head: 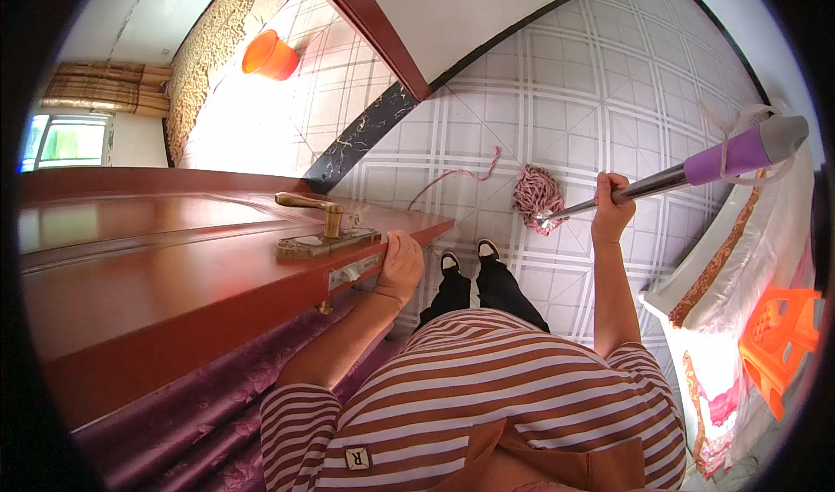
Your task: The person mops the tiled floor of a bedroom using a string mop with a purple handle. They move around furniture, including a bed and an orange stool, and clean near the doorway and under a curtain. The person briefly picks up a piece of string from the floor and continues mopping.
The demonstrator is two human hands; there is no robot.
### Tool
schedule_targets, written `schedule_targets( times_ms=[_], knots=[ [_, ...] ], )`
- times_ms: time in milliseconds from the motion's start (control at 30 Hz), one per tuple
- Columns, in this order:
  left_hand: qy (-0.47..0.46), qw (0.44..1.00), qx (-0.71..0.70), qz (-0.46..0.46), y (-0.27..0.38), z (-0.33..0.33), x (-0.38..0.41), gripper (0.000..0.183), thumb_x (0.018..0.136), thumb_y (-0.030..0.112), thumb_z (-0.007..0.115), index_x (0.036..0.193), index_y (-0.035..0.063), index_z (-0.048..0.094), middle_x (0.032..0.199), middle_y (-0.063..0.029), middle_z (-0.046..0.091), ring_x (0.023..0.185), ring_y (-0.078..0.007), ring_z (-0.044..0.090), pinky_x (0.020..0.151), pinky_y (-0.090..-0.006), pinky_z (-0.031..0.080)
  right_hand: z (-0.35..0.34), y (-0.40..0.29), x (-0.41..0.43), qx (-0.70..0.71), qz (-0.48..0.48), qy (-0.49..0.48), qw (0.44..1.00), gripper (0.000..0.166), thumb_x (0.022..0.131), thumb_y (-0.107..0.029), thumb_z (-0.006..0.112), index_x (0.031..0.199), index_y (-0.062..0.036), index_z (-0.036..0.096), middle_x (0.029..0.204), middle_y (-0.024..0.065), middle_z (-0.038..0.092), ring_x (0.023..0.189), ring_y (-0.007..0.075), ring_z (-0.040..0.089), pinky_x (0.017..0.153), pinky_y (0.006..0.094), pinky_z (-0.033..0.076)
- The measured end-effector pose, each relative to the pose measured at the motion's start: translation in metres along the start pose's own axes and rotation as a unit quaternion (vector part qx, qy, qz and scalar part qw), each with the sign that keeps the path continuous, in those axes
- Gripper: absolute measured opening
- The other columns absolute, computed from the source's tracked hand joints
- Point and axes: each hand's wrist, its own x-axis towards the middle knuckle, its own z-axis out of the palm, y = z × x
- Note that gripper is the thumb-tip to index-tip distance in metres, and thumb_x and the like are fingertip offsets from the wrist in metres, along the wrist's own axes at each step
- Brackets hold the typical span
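Note:
My right hand (613,208) is wrapped around the metal pole of a string mop (590,203). The pole's purple and grey grip (727,159) rises to the right, with a pale cloth strip tied on it. Below, the pink and white mop head (538,192) rests on the tiled floor in front of my shoes. My left hand (399,267) grips the edge of a reddish-brown door (163,237), beside the latch plate. A worn brass lever handle (333,218) sticks up from the door's face just left of that hand.
A black marbled threshold (359,136) leads to a bright room with an orange bucket (274,56) and a spread of peanut-like things (209,42). A pink cord (456,172) lies on the floor. At right stand a cloth-draped piece of furniture (704,283) and an orange plastic stool (776,342). Purple curtain (215,420) hangs behind the door.

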Motion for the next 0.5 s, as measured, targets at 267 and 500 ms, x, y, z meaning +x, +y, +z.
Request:
schedule_targets(
  times_ms=[267,500],
  knots=[
    [-0.061,0.997,-0.043,0.014,0.011,-0.007,-0.034,0.019,0.073,0.016,0.049,0.081,0.0010,0.056,0.095,-0.0228,0.054,0.099,-0.0328,0.048,0.096,-0.0398,0.029,0.010,0.001,-0.005,-0.001,0.032,-0.022,0.999,0.009,0.082,-0.007,0.060,0.077,-0.0028,0.055,0.063,-0.0035,0.045,0.056,0.0037,0.039,0.050,0.0184,0.031],
    [-0.029,0.999,-0.022,0.009,0.017,-0.012,-0.063,0.019,0.074,0.016,0.046,0.081,0.0003,0.055,0.100,-0.0249,0.054,0.104,-0.0332,0.047,0.098,-0.0396,0.028,0.026,0.000,0.000,0.007,0.036,-0.047,0.998,0.010,0.082,-0.008,0.061,0.076,-0.0022,0.055,0.063,-0.0039,0.046,0.057,0.0034,0.039,0.051,0.0187,0.031]
  ],
)
